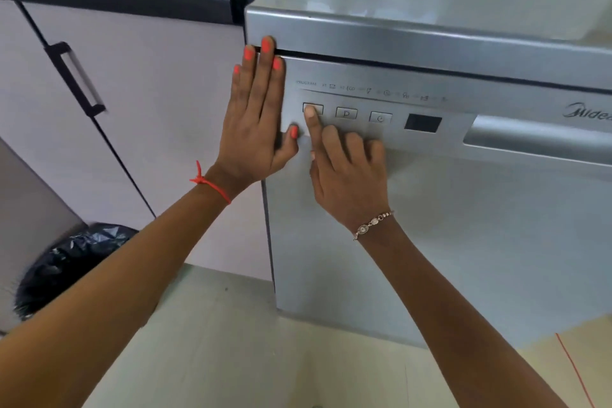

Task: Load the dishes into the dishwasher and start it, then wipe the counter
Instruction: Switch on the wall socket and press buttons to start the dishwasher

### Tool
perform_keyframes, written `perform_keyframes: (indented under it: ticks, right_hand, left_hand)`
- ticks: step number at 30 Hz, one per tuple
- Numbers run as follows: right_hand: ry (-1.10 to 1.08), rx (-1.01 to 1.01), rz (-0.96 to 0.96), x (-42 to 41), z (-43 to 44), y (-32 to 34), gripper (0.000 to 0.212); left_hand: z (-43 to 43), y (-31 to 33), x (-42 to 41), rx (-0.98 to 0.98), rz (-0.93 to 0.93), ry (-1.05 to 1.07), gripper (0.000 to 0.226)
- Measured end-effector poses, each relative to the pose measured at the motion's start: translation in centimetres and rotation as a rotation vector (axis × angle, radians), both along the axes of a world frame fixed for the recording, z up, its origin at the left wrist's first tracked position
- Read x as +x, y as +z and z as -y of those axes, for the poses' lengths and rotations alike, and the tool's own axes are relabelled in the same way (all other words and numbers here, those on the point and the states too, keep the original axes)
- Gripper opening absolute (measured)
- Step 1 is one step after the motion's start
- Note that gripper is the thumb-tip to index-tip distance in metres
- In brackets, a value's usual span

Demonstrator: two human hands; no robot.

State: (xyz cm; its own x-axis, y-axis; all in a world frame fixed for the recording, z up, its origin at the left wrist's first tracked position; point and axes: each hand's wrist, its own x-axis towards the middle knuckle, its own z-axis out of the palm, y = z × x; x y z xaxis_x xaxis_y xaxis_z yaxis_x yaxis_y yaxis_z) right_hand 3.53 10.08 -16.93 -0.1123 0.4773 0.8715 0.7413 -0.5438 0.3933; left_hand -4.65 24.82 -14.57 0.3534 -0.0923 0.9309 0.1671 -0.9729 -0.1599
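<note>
Dishwasher [430, 209]: rigid, heavy steel, door closed. Left hand [255, 116] is laid flat on its upper-left door corner. Its leftmost button [318, 107] is touched by the right hand [347, 172], index extended, other fingers curled. A light press is judged sufficient.

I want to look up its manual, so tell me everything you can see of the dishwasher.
The dishwasher is a freestanding, silver, metal-looking machine beside pale cabinets, door apparently shut. Its control strip has a row of program icons, three square buttons, a dark display, a recessed handle and a Midea logo. The left hand lies flat on the door's upper left corner; the right hand presses the leftmost button with its index finger.
</note>
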Motion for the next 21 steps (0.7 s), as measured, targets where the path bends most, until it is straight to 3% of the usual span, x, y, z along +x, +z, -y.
perform_keyframes:
  ticks: [10, 21]
  right_hand:
    - [0.017, 0.016, -0.044, -0.4, -0.3, -0.2, 0.057]
    - [0.064, 0.064, 0.190, 1.7, -0.3, -1.1, 0.046]
  left_hand:
    - [0.1, -0.2, 0.3, -0.021, 0.050, 0.009, 0.078]
    - [0.8, -0.3, 0.1, -0.059, 0.049, 0.089, 0.075]
